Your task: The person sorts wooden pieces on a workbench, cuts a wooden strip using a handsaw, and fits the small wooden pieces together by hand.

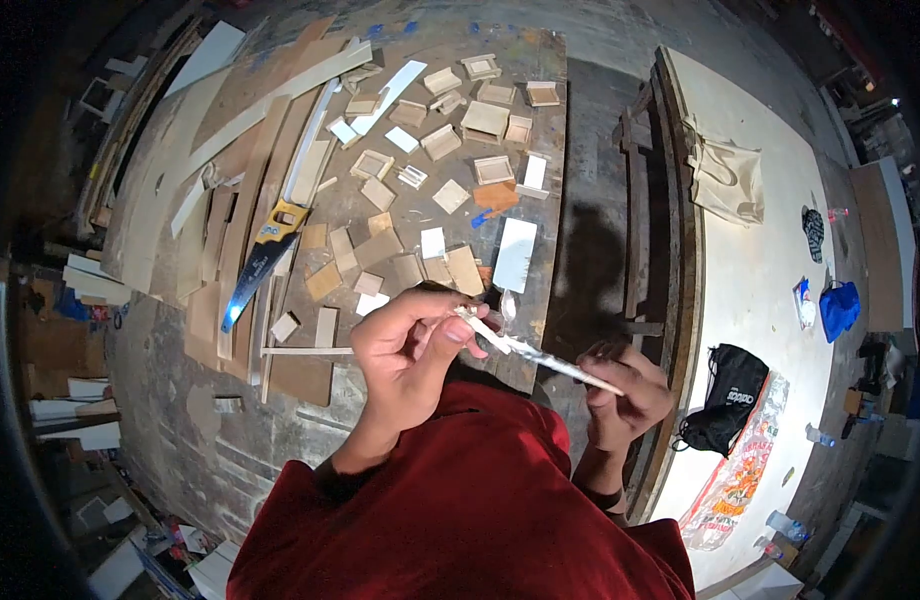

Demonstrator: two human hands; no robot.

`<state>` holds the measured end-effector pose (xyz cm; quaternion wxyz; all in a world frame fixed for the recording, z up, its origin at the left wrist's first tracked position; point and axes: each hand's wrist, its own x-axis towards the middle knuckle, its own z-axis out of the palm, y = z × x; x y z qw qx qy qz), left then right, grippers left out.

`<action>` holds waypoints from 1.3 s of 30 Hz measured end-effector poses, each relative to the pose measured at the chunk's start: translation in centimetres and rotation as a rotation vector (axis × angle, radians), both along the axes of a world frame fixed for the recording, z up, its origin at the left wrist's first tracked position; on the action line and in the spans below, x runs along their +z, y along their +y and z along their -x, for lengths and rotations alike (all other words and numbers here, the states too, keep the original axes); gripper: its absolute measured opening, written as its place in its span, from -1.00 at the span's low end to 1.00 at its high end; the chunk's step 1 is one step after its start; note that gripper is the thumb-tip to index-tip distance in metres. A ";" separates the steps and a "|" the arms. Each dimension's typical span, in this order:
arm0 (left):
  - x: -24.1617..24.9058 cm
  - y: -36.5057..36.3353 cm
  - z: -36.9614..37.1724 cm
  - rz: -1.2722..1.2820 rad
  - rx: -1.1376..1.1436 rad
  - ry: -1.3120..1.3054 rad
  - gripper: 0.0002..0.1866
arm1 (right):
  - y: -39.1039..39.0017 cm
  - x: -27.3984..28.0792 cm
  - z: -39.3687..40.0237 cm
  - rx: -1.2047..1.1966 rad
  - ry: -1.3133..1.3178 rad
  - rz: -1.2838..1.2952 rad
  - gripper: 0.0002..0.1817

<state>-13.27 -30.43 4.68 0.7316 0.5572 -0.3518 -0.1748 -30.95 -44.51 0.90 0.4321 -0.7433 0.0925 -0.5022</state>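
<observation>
In front of my red top, my left hand (405,350) pinches a small pale wood piece (488,332) between thumb and fingers. My right hand (630,388) grips the near end of a thin flat strip (565,368), seen almost edge-on, with a whitish, shiny middle. The strip's far tip meets the wood piece in this view; I cannot tell whether they are joined. Just beyond, a white rectangular panel (516,256) lies on the worktable (420,190). Small wooden boards (465,270) lie beyond my left fingers.
A yellow-handled handsaw (265,258) rests on long planks at the left. Several small wooden box shapes (486,120) spread over the worktable. Right of a dark gap, a pale bench (770,320) bears a cloth bag (728,180), a black drawstring bag (732,395) and a printed plastic bag (735,490).
</observation>
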 end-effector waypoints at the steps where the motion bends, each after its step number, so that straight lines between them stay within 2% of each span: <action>1: -0.1 -0.1 -0.1 0.015 -0.019 0.066 -0.86 | 0.1 -0.8 0.3 0.068 -0.047 -0.180 -0.65; 3: -0.8 -0.4 -0.6 0.031 -0.090 0.111 -0.85 | 0.4 -1.2 0.5 0.150 -0.065 -0.474 -0.57; 4: -1.2 -0.6 -0.9 0.050 -0.164 0.156 -0.84 | 0.4 -1.1 0.3 0.150 -0.064 -0.475 -0.57; 6: -1.5 -0.8 -1.1 0.058 -0.221 0.184 -0.85 | 0.1 -0.9 -0.2 0.341 -0.068 -0.844 -0.62; 7: -1.5 -0.9 -1.2 0.041 -0.266 0.173 -0.85 | 0.0 -1.3 -0.7 0.337 -0.083 -0.867 -0.65; 15: -0.9 -0.5 -1.7 -0.135 -0.360 0.119 -0.91 | -0.9 -1.1 -1.4 0.342 -0.122 -0.823 -0.71; 24: -1.1 -0.7 -1.6 -0.132 -0.364 0.171 -0.91 | -1.6 -2.4 -0.3 0.282 -0.003 -0.743 -0.75; 26: -1.2 -0.6 -1.7 -0.153 -0.357 0.176 -0.91 | -1.9 -2.7 -0.1 0.308 0.028 -0.659 -0.76; 32: -0.7 -0.7 -1.5 -0.153 -0.361 0.168 -0.90 | -1.6 -1.1 -0.7 0.201 -0.068 -0.806 -0.72; 37: -0.8 -0.4 -1.7 -0.188 -0.380 0.171 -0.90 | -2.3 -1.8 -0.6 0.224 0.006 -0.697 -0.71; 39: -0.7 -0.4 -1.6 -0.162 -0.379 0.223 -0.89 | -2.6 -2.5 -0.4 0.259 0.042 -0.574 -0.71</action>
